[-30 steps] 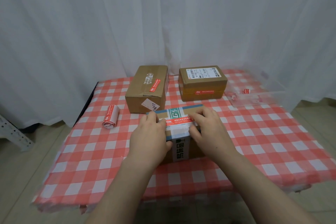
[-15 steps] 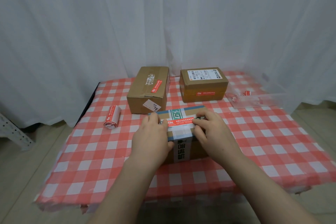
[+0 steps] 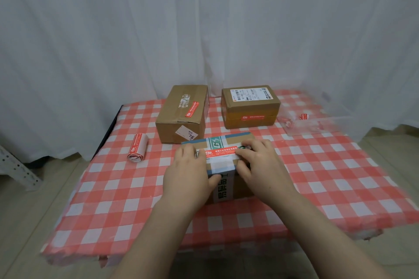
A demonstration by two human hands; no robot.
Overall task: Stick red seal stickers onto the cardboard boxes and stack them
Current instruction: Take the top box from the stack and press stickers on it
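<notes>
While both hands press down on the near box [image 3: 231, 179], I'm looking at a red seal sticker [image 3: 221, 152] lying flat across its top, over the blue and green tape. My left hand [image 3: 189, 174] lies spread over the box's left end, fingers flat on top and thumb curled round the near face — gripping nothing but the box itself. My right hand [image 3: 260, 165] covers the right end, fingertips bent onto the sticker's right tip, pinning it against the cardboard. The box sits near the middle of the table [image 3: 340, 176], on the red-and-white checked cloth.

Behind it, two more cardboard boxes stand side by side and apart — the left box [image 3: 183, 113] carries a red sticker [image 3: 192, 108] slantwise on its top, and the right box [image 3: 250, 106] has one [image 3: 252, 117] along its front face, below a white shipping label. Off to the left lies a roll of red stickers [image 3: 137, 147], on its side. At the far right sits a clear plastic tray [image 3: 317, 123] with a few red scraps inside.
</notes>
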